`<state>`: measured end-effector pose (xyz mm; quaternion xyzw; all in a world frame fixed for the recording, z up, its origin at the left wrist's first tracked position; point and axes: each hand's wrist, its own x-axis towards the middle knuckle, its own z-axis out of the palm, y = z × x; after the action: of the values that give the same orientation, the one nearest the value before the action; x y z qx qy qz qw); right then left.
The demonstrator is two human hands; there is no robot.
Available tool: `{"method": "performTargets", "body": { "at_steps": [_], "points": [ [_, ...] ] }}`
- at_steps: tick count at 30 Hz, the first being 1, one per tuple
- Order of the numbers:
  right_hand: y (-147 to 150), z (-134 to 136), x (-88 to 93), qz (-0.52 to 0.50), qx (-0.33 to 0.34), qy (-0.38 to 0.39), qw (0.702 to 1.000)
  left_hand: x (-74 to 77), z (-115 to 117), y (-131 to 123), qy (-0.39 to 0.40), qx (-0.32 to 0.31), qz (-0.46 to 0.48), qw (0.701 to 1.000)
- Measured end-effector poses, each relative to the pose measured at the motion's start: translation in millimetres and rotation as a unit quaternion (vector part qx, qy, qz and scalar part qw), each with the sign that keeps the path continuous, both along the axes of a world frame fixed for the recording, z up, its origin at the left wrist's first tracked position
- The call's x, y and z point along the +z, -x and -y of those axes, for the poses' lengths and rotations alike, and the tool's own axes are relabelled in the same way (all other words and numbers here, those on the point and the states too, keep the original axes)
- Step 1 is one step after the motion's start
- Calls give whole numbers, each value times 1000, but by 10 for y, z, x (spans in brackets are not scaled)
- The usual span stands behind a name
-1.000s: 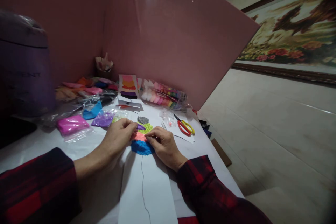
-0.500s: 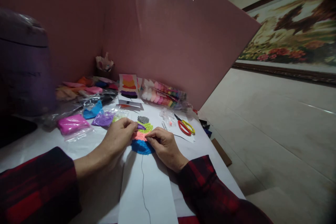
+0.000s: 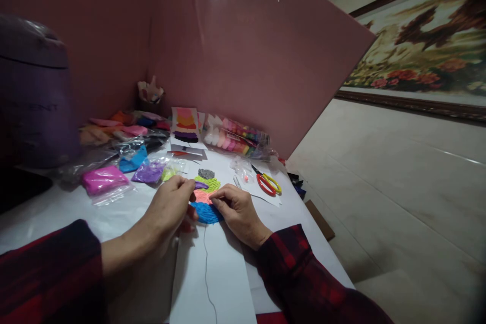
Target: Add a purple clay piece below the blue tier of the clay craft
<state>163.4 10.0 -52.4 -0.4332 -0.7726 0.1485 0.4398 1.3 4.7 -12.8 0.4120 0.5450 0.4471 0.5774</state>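
Note:
My left hand (image 3: 167,212) pinches a thin purple piece of modelling clay (image 3: 201,185) between thumb and fingertips. Beneath it lies a white sheet of paper (image 3: 212,273) with textured clay on it: a blue band (image 3: 205,213) nearest me, then a coral band (image 3: 202,196), a yellow-green band (image 3: 212,183) and a grey patch (image 3: 206,174) at the far end. A dark wavy line runs down the paper from the blue clay. My right hand (image 3: 241,215) is closed at the right edge of the coral band, its thumb and forefinger together; whatever they hold is hidden.
Scissors (image 3: 269,184) with red and yellow handles lie to the right. Bags of pink clay (image 3: 105,180), purple clay (image 3: 149,172) and blue clay (image 3: 133,159) are on the left. Farther back sit a striped clay picture (image 3: 185,124) and a clear clay pack (image 3: 235,136). A purple container (image 3: 38,96) stands far left.
My left hand has shifted slightly left and turned, its lower fingers now spread near the blue clay. The purple clay moved a little left with it. My right hand has stayed put.

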Motion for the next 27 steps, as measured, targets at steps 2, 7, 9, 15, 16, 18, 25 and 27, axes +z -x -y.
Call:
{"method": "performTargets", "body": {
  "at_steps": [2,7,9,15,16,18,25,27],
  "points": [
    [-5,-3,-2,-1,1,2,1000,-24,26,-22,9,16,0,1000],
    [-8,-5,6,-1,3,1,1000,-50,85,-23,-29,7,14,999],
    [-7,0,9,1,2,0,1000,-40,108,-8,-39,-6,20,999],
    [-9,19,11,0,0,-1,1000,9,142,7,-42,-18,19,999],
    [-9,19,10,0,1,-1,1000,13,142,6,-43,-21,19,999],
    [-11,19,9,-2,4,0,1000,14,141,2,-41,-23,18,999],
    [-7,36,12,-10,14,1,1000,-17,130,4,-38,-36,15,999],
    [-6,46,15,-11,16,2,1000,-18,133,8,-38,-42,13,998]
  ]
}}
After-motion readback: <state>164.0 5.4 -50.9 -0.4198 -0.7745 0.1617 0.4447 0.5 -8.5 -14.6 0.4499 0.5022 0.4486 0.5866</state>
